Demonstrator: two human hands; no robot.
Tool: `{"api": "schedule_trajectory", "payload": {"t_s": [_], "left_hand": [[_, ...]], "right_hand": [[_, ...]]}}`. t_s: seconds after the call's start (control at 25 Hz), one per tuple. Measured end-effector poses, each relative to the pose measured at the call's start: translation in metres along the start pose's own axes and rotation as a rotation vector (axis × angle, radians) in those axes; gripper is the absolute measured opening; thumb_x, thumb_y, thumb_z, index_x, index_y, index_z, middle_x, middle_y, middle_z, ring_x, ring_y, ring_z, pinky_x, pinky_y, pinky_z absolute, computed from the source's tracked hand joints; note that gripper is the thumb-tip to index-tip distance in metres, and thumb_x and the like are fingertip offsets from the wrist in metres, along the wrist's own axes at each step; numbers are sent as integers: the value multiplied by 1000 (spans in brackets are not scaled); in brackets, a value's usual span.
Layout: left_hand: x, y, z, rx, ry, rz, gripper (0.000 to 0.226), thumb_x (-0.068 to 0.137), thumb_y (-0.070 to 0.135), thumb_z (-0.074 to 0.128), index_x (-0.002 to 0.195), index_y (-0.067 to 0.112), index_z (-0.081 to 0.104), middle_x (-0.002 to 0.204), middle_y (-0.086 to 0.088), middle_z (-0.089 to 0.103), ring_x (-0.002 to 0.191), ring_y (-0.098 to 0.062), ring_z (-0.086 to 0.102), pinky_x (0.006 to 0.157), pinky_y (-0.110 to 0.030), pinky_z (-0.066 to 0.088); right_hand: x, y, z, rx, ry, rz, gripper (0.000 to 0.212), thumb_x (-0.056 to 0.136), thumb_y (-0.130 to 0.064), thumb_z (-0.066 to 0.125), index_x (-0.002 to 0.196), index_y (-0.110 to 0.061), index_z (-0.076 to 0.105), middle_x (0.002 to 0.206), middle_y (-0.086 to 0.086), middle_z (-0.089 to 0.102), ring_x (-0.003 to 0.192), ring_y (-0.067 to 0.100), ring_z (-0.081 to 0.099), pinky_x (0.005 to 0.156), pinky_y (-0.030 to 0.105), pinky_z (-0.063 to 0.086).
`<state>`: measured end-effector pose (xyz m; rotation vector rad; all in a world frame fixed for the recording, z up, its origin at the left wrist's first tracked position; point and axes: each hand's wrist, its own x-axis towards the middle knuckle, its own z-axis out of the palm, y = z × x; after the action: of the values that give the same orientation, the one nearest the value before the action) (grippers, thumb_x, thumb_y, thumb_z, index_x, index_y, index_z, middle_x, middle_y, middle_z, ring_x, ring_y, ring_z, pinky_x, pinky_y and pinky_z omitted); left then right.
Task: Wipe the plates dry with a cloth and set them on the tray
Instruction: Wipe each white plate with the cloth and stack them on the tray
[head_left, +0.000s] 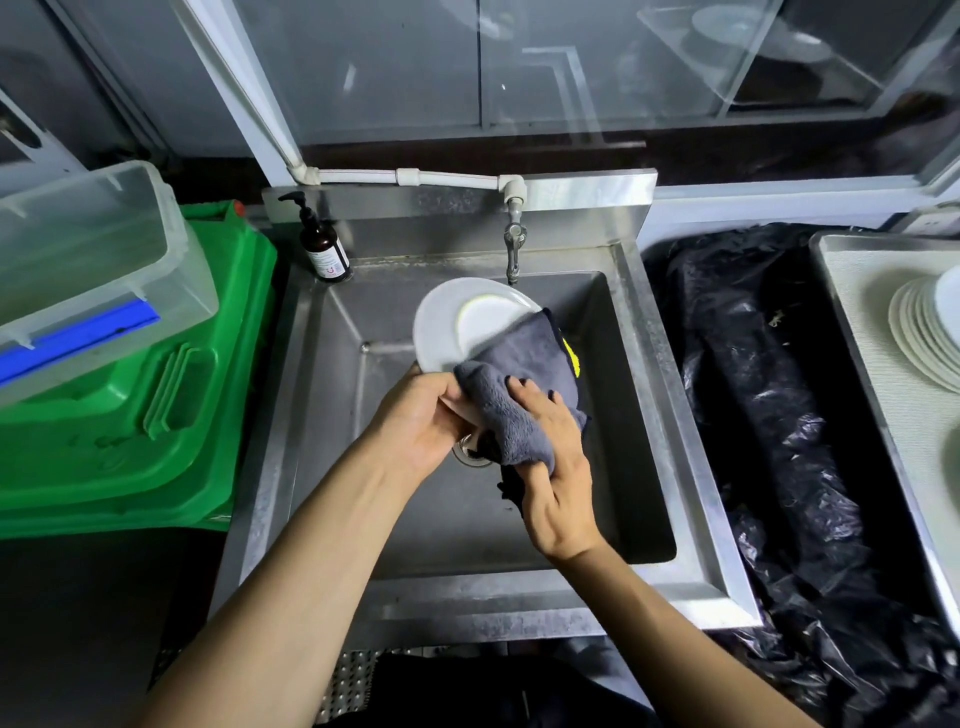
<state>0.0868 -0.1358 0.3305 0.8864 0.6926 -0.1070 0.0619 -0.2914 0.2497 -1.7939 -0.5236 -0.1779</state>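
Plate (441, 332) over sink (644, 415), plates stacked (919, 332) on tray (852, 270)

The plate (441, 332) I hold is white, and my cloth (524, 374) is dark grey with a yellow patch at its edge. Beside me are a green bin (130, 415), a brown bottle (324, 249) and a black bag (769, 395).
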Motion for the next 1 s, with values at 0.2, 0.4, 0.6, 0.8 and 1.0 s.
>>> {"api": "schedule_trajectory", "payload": {"t_s": [0.2,0.4,0.6,0.8,1.0], "left_hand": [[-1,0,-10,-93,17,-49,56,75,-19,36,123,1,58,117,-20,71,100,-37,71,70,-52,62],[0,-14,-14,21,-66,-58,59,73,-18,37,117,11,63,104,-9,77,99,-35,73,73,-50,61],[8,-29,-20,150,-113,-95,62,63,-16,43,106,19,70,114,-9,72,108,-34,64,69,-47,61],[13,-41,-13,175,-152,-134,68,61,-14,44,115,22,65,123,-12,66,115,-36,60,74,-49,62],[19,-51,-5,147,-148,-170,69,52,-9,49,111,21,69,113,-11,73,105,-34,67,69,-46,60]], "right_hand": [[-5,16,-4,152,226,369,54,97,-31,38,144,-10,54,147,-1,57,139,8,48,117,26,36],[45,34,-27,203,286,484,38,99,-13,42,125,-25,66,117,-26,69,115,-3,61,92,7,43],[65,57,-58,-148,181,738,15,94,-27,48,100,-19,60,86,-11,64,90,24,64,65,30,41],[33,85,-110,-655,192,736,42,95,-36,61,126,-9,52,116,15,64,106,39,62,83,44,47],[-7,115,-142,-1010,-145,845,66,97,-41,58,153,-15,35,140,17,50,128,39,49,101,48,41]]}}
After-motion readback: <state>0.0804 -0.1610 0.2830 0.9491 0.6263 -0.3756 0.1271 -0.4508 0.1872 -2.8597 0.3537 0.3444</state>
